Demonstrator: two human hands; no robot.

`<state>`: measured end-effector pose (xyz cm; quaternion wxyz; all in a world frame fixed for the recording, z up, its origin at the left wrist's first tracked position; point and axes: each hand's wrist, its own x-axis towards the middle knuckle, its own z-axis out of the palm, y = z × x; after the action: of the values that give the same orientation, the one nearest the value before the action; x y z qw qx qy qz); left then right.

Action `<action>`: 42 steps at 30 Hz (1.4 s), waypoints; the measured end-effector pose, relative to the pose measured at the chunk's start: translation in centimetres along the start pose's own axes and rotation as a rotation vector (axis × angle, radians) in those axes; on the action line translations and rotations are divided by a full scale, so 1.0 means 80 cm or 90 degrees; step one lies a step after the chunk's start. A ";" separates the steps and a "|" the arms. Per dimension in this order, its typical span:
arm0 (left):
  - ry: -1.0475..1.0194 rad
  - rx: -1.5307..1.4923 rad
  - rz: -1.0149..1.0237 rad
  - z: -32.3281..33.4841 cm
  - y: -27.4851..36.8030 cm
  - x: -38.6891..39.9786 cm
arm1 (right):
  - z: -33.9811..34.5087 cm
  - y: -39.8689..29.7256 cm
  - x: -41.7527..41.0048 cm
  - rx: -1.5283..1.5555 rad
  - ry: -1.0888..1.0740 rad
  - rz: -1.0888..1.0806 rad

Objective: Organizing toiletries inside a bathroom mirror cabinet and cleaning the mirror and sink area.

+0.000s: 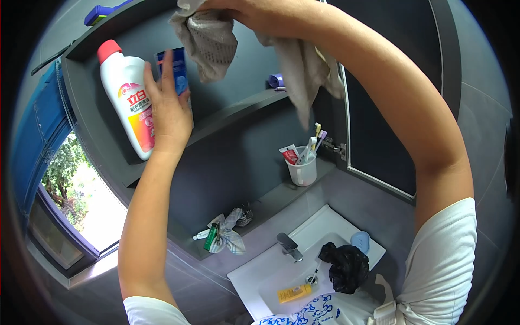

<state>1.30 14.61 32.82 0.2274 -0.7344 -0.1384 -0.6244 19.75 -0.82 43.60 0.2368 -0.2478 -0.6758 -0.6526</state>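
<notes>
My left hand (170, 115) reaches into the cabinet's upper shelf with fingers spread. Its fingers lie against the edge of a white detergent bottle (122, 85) with a red cap and over a dark blue package (178, 67). The bottle leans in view, at the left end of the shelf. At the top edge of the picture, my right hand (233, 9), partly cut off, is closed on a damp-looking grey-beige cloth (213, 44). The cloth's loose end hangs down in front of the shelf. A purple roll (276, 80) sits farther right on that shelf.
A cup (301, 172) with toothbrushes and a steel scourer (244, 216) stand on the lower shelf. The cabinet door (382, 122) hangs open at right. Below, the washbasin (260, 280) holds a yellow tube (294, 293) and black plastic bag (348, 268). A window (81, 195) is left.
</notes>
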 end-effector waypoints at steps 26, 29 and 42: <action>-0.130 0.379 0.234 -0.034 -0.004 0.003 | 0.080 -0.161 -0.146 0.367 0.201 0.487; -0.129 0.307 0.257 -0.025 0.022 0.009 | 0.060 -0.128 -0.164 0.546 0.417 0.605; -0.393 -0.100 0.175 0.162 0.115 0.045 | -0.061 -0.050 -0.203 0.637 0.512 0.801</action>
<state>17.49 13.01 33.35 0.1995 -0.9157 -0.0518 -0.3451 29.55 -6.24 30.28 0.8493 -0.1932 -0.4864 -0.0692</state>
